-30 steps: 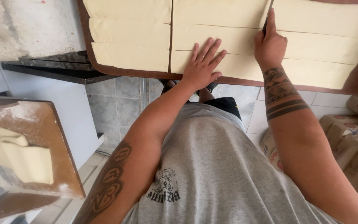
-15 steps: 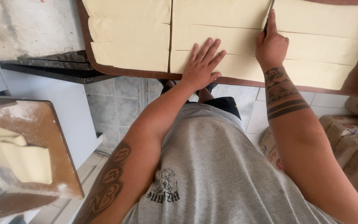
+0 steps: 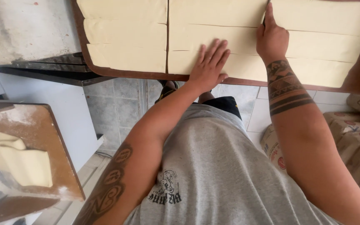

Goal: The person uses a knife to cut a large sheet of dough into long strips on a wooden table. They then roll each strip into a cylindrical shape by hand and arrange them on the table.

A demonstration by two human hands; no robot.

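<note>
A pale yellow sheet of dough (image 3: 230, 29), scored into rectangular pieces, lies on a brown wooden board (image 3: 117, 71). My left hand (image 3: 210, 66) rests flat on the dough near the board's front edge, fingers spread. My right hand (image 3: 271, 36) is closed around a thin dark blade, index finger stretched along it, at a lengthwise cut line further in. Most of the blade is hidden by the hand.
A second floured wooden board (image 3: 42, 137) with a folded lump of dough (image 3: 17, 160) sits at lower left. Brown paper sacks (image 3: 355, 137) are stacked at right on the tiled floor (image 3: 117, 108). A worn grey surface (image 3: 21, 29) lies at upper left.
My right hand has crept slightly further along the cut line. The left hand stays pressed in the same spot.
</note>
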